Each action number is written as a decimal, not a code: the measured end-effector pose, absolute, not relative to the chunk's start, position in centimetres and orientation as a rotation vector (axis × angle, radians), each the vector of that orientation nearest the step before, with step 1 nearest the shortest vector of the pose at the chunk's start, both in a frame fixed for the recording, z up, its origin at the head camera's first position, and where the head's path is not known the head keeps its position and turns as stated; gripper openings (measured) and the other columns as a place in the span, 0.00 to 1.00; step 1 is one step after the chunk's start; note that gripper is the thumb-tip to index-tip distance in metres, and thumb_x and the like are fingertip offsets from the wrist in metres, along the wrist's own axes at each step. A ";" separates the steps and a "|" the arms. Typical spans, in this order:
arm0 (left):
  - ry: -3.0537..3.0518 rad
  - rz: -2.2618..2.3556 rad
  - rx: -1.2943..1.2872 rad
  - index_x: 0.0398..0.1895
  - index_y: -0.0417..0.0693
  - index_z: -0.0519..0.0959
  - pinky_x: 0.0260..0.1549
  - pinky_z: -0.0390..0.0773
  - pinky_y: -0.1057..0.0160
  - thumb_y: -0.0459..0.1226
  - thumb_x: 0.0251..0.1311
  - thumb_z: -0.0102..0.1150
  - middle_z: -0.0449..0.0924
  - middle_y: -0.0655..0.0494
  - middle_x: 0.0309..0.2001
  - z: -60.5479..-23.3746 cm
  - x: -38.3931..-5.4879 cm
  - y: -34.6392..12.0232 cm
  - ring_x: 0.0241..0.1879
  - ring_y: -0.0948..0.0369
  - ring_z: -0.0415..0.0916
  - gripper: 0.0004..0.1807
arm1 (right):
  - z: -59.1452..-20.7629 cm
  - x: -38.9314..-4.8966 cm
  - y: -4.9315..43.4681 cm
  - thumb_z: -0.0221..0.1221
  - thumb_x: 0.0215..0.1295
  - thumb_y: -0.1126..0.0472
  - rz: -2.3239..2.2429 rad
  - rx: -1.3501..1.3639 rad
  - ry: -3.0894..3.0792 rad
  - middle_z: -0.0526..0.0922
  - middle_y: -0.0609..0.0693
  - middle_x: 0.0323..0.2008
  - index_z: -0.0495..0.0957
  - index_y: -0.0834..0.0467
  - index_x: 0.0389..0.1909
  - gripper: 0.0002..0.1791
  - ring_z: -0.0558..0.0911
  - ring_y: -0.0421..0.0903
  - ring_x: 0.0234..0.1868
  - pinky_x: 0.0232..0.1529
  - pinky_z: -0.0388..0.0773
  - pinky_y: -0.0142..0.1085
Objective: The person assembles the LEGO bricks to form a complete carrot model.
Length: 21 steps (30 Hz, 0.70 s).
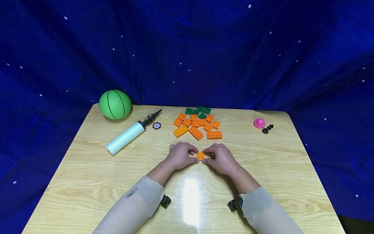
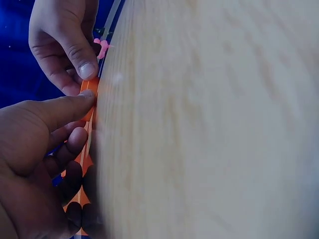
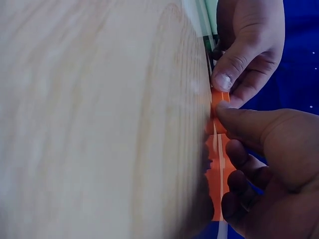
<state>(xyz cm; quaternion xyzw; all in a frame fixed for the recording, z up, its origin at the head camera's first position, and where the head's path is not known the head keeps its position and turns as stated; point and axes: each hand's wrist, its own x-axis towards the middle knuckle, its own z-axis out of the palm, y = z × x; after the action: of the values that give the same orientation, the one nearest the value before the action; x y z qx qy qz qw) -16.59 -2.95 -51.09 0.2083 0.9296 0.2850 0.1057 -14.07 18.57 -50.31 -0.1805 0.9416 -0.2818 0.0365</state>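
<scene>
A small orange building brick (image 1: 200, 156) with studs on top sits on the table between both hands. From one side my left hand (image 1: 181, 155) pinches it between thumb and fingers. My right hand (image 1: 221, 158) grips the opposite side the same way. In the left wrist view, the thumbs of both hands press on the near face of the orange brick (image 2: 89, 85); the right wrist view shows the orange brick (image 3: 219, 99) held likewise. Beyond the hands lie several loose orange bricks (image 1: 196, 133), long and short, with several dark green bricks (image 1: 201, 115) behind them.
On the left are a green ball (image 1: 115, 104), a pale blue hand pump (image 1: 126, 137) with a black nozzle end, and a round chip (image 1: 156, 125). A pink rubber duck (image 1: 259, 123) and a small black object (image 1: 267, 129) lie at the right. A blue curtain (image 1: 187, 58) hangs behind the wooden table (image 1: 87, 188).
</scene>
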 end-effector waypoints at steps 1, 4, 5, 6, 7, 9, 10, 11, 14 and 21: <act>2.740 0.834 0.610 0.48 0.61 0.88 0.44 0.62 0.50 0.51 0.57 0.77 0.78 0.70 0.34 -51.1 -16.6 -2.9 0.42 0.61 0.72 0.17 | -50.3 -14.0 18.6 0.75 0.60 0.56 -0.872 -0.554 2.889 0.84 0.46 0.39 0.89 0.55 0.49 0.17 0.76 0.46 0.41 0.48 0.73 0.44; 2.734 0.841 0.597 0.47 0.62 0.88 0.44 0.62 0.49 0.51 0.57 0.77 0.78 0.70 0.33 -51.0 -16.6 -2.9 0.42 0.61 0.71 0.16 | -50.2 -14.1 18.8 0.75 0.60 0.55 -0.884 -0.561 2.889 0.84 0.46 0.39 0.88 0.56 0.49 0.17 0.76 0.47 0.41 0.49 0.73 0.45; 2.733 0.841 0.593 0.47 0.62 0.88 0.44 0.62 0.49 0.51 0.57 0.77 0.78 0.70 0.33 -51.0 -16.6 -2.9 0.42 0.60 0.71 0.16 | -50.2 -14.1 18.9 0.75 0.60 0.55 -0.888 -0.558 2.887 0.84 0.46 0.38 0.88 0.56 0.49 0.18 0.77 0.47 0.41 0.49 0.73 0.45; 2.731 0.843 0.589 0.47 0.62 0.88 0.44 0.62 0.49 0.51 0.57 0.77 0.78 0.70 0.33 -51.0 -16.6 -2.8 0.43 0.60 0.71 0.16 | -50.2 -14.2 19.0 0.75 0.60 0.54 -0.895 -0.547 2.883 0.84 0.46 0.38 0.88 0.56 0.49 0.18 0.77 0.46 0.41 0.49 0.73 0.45; 2.729 0.846 0.586 0.47 0.62 0.88 0.45 0.62 0.49 0.51 0.56 0.77 0.78 0.70 0.33 -51.0 -16.6 -2.8 0.43 0.60 0.71 0.16 | -50.2 -14.2 19.2 0.75 0.61 0.54 -0.903 -0.534 2.880 0.84 0.47 0.38 0.88 0.56 0.50 0.18 0.77 0.46 0.41 0.48 0.73 0.44; 2.722 0.855 0.579 0.47 0.62 0.88 0.45 0.61 0.49 0.50 0.56 0.77 0.78 0.69 0.32 -50.9 -16.6 -2.8 0.44 0.60 0.71 0.16 | -50.3 -14.4 19.5 0.74 0.62 0.54 -0.925 -0.514 2.880 0.83 0.47 0.38 0.87 0.57 0.51 0.19 0.77 0.46 0.40 0.47 0.74 0.44; 2.721 0.859 0.574 0.46 0.62 0.88 0.45 0.61 0.49 0.50 0.56 0.77 0.78 0.69 0.32 -50.9 -16.6 -2.8 0.44 0.60 0.72 0.16 | -50.3 -14.5 19.6 0.74 0.62 0.54 -0.941 -0.500 2.879 0.83 0.47 0.38 0.87 0.57 0.51 0.19 0.77 0.45 0.40 0.47 0.75 0.44; 2.718 0.865 0.570 0.46 0.62 0.88 0.45 0.61 0.49 0.50 0.56 0.78 0.78 0.69 0.32 -50.9 -16.6 -2.8 0.44 0.60 0.72 0.16 | -50.3 -14.6 19.8 0.74 0.63 0.54 -0.957 -0.487 2.880 0.84 0.47 0.38 0.87 0.57 0.52 0.19 0.78 0.45 0.40 0.46 0.75 0.44; 2.710 0.883 0.554 0.46 0.62 0.88 0.45 0.60 0.49 0.50 0.56 0.78 0.78 0.69 0.32 -50.9 -16.6 -2.7 0.44 0.60 0.71 0.16 | -50.3 -14.9 20.2 0.73 0.64 0.55 -0.998 -0.473 2.884 0.84 0.48 0.40 0.86 0.58 0.53 0.19 0.79 0.46 0.41 0.46 0.77 0.44; 2.697 0.912 0.532 0.46 0.63 0.88 0.46 0.59 0.49 0.50 0.56 0.78 0.78 0.69 0.32 -51.1 -16.5 -2.8 0.43 0.60 0.71 0.15 | -50.3 -15.7 20.9 0.73 0.64 0.56 -1.056 -0.416 2.918 0.84 0.51 0.44 0.84 0.59 0.56 0.21 0.80 0.48 0.44 0.47 0.78 0.46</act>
<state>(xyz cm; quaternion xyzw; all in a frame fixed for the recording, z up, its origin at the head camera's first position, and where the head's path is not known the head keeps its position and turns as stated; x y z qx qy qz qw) -16.55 -2.81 -51.15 0.1824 0.9241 0.3126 0.1222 -15.70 20.94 -50.35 -0.1328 0.9320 -0.3372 0.0054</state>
